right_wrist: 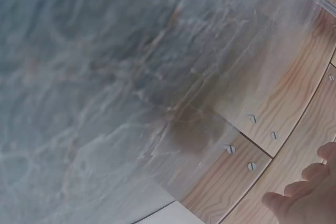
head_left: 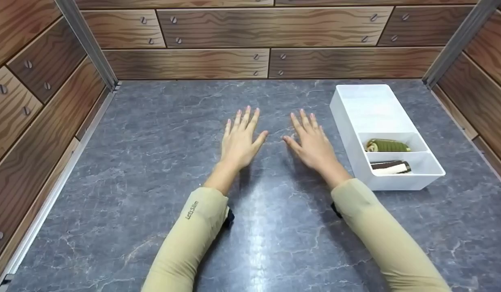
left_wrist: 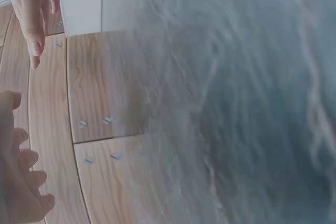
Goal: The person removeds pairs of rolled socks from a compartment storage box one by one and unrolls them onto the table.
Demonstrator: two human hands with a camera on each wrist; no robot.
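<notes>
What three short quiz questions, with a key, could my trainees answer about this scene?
1. Which hand is nearer the white box?
2. True or false: the left hand has straight fingers and holds nothing.
3. Choose one. The green item lies:
A) on the tabletop
B) in the box compartment nearest the person
C) in the compartment just beyond that one

Key:
1. The right hand
2. True
3. C
</notes>
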